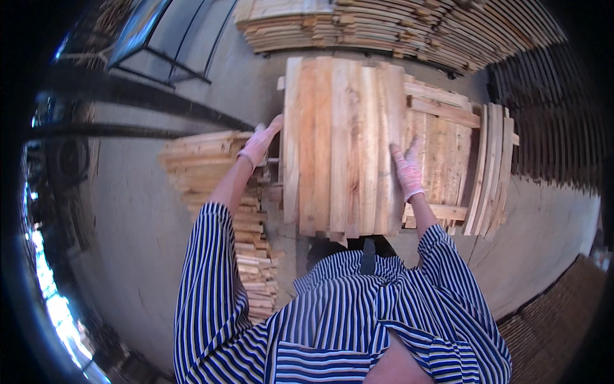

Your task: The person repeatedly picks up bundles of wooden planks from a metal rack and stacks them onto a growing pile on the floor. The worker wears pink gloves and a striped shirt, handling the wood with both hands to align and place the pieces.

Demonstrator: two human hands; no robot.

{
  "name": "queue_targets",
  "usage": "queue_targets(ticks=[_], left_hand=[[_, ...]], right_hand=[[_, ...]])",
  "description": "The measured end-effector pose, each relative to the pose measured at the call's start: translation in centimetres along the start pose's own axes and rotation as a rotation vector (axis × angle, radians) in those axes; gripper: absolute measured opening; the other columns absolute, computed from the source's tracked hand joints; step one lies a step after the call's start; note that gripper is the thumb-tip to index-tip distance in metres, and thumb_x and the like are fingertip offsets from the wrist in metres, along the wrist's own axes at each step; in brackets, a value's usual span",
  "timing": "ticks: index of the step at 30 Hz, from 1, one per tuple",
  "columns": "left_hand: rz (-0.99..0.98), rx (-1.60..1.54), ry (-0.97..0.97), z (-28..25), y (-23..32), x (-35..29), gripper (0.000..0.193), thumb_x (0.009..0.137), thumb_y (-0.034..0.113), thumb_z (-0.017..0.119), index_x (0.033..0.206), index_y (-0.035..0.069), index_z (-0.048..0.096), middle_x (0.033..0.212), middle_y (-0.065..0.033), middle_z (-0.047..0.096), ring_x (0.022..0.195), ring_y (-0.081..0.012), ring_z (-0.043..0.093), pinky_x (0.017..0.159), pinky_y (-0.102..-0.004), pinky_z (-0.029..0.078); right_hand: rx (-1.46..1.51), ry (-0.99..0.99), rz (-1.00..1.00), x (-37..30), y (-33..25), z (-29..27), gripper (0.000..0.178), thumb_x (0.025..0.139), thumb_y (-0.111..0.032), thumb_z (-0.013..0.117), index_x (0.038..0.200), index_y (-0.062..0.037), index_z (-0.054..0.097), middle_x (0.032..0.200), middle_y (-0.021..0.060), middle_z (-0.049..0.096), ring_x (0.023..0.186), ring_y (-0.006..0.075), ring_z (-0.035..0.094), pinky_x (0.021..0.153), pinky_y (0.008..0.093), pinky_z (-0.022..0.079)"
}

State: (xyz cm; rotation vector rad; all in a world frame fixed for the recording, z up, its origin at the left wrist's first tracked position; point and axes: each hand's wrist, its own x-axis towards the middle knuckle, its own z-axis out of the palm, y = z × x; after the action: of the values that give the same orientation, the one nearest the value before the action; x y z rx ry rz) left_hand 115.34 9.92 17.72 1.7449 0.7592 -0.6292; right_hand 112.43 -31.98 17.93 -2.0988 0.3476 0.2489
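Observation:
A row of pale wooden boards lies side by side in front of me, their long sides running away from my body. My left hand, in a pinkish work glove, is pressed to the left side of the row, its fingertips partly hidden at the edge. On the right edge of the row, my right hand wears a similar glove. Its thumb lies against the outermost board, the fingers reaching forward beside it. Between them, the two hands hold the row. What supports the boards is mostly hidden.
Right of the row is a slatted wooden panel with loose boards beyond. A pile of short wood pieces stands at left. Long stacks of boards line the back; dark metal bars jut in from the left.

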Motion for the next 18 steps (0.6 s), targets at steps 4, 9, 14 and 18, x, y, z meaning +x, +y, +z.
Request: queue_targets(ticks=[4,9,14,18], left_hand=[[0.427,0.051,-0.199,-1.3,-9.6,5.5,0.1,0.089,0.067,0.061,0.157,-0.001,0.031,0.155,-0.0203,0.043,0.146,-0.0242,0.037,0.118,-0.0396,0.031],[0.161,-0.315,-0.386,3.3,-1.3,0.7,0.064,0.102,0.041,0.054,0.156,0.008,0.041,0.162,-0.0089,0.039,0.148,-0.019,0.033,0.12,-0.04,0.027],[0.256,-0.19,-0.286,2.4,1.6,-2.5,0.065,0.101,0.041,0.059,0.154,0.006,0.043,0.163,-0.0076,0.038,0.151,-0.0212,0.029,0.123,-0.0436,0.022],[-0.035,-0.473,-0.258,3.3,0.4,-1.6,0.072,0.097,0.047,0.064,0.152,0.006,0.046,0.157,-0.0072,0.046,0.142,-0.0271,0.043,0.119,-0.0425,0.032]], right_hand=[[0.205,-0.134,-0.1,0.9,0.8,2.5,0.088,0.104,-0.045,0.055,0.161,0.003,0.009,0.162,0.0237,0.029,0.146,0.0275,0.035,0.12,0.0333,0.027],[0.12,-0.111,-0.032,0.2,1.0,1.4,0.081,0.105,-0.042,0.053,0.16,0.0043,0.016,0.154,0.0246,0.042,0.141,0.0279,0.042,0.118,0.0341,0.031],[-0.114,-0.02,0.064,-0.9,0.4,1.9,0.095,0.098,-0.063,0.051,0.161,0.0006,0.017,0.154,0.0295,0.042,0.142,0.0387,0.043,0.118,0.0393,0.033],[-0.265,-0.139,0.173,-0.4,-0.1,2.5,0.098,0.095,-0.074,0.038,0.163,-0.0092,0.011,0.156,0.0271,0.04,0.142,0.0413,0.043,0.117,0.045,0.035]])
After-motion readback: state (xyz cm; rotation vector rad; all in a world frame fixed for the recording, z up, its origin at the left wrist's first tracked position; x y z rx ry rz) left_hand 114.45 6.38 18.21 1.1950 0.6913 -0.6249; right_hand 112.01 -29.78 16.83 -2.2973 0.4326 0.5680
